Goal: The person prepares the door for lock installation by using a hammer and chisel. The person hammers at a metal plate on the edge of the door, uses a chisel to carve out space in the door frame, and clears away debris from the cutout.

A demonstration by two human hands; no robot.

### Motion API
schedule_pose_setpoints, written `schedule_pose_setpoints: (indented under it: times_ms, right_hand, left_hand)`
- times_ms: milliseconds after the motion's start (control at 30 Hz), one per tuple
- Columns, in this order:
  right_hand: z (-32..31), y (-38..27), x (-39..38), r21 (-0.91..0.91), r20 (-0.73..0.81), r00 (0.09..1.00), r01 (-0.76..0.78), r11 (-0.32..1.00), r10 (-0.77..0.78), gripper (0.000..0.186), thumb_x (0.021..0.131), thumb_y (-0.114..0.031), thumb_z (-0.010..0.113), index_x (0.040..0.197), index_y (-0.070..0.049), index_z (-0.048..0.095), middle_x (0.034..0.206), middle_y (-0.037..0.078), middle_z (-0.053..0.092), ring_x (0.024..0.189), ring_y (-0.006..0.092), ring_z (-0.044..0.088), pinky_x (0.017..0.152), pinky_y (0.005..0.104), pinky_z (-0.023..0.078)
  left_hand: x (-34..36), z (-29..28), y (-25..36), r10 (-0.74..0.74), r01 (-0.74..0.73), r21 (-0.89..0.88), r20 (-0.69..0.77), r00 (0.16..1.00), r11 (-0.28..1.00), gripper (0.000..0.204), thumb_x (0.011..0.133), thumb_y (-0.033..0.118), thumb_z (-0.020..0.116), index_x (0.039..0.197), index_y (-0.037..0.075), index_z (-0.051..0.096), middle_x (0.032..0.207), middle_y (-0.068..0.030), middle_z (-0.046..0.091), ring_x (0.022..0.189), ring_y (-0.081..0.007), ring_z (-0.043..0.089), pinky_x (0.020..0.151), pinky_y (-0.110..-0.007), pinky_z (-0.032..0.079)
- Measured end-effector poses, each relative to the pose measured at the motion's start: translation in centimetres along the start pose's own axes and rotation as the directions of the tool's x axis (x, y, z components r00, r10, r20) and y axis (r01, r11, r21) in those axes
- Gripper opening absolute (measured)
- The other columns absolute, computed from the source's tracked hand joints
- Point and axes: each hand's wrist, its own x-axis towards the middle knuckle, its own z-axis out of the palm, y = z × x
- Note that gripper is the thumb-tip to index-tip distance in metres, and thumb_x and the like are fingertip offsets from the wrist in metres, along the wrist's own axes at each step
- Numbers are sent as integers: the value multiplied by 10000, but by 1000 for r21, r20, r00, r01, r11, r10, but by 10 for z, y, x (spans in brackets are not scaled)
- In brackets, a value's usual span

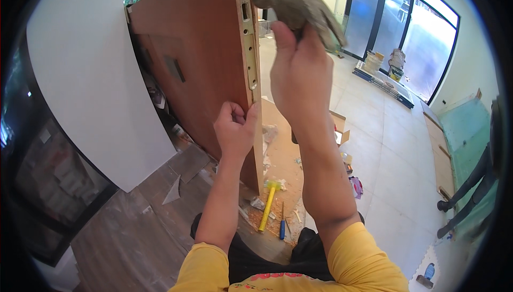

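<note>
A brown wooden door [187, 46] stands open, its narrow edge facing me. Set into that edge is a long brass-coloured lock plate [248, 51] with a slot and several holes. My right hand [302, 73] is closed round a claw hammer [299, 11]; the hammer's striking face is at the upper end of the plate, and I cannot tell whether it touches. Most of the handle is hidden behind my hand and forearm. Below the plate, my left hand [235, 126] rests against the door with curled fingers, its thumb along the edge.
On the floor below lie a yellow-handled hammer [269, 206] and a blue-handled screwdriver [282, 227] among wood shavings. An open cardboard box [340, 126] sits behind my right forearm. Buckets [373, 61] stand near the glass doors. At the far right, a person's legs [470, 188] show.
</note>
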Motion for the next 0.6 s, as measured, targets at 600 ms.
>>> schedule_pose_setpoints:
  times_ms: [600]
  right_hand:
    - [-46,39,-54,349,90,991,60,935,-98,247,961,-120,566,1140,48,558,918,242,641,805,416,621,703,413,500]
  left_hand:
    - [128,-11,157,467,-442,227,-68,882,868,175,827,142,689,833,23,560,655,-16,543,598,-99,544,569,-279,457]
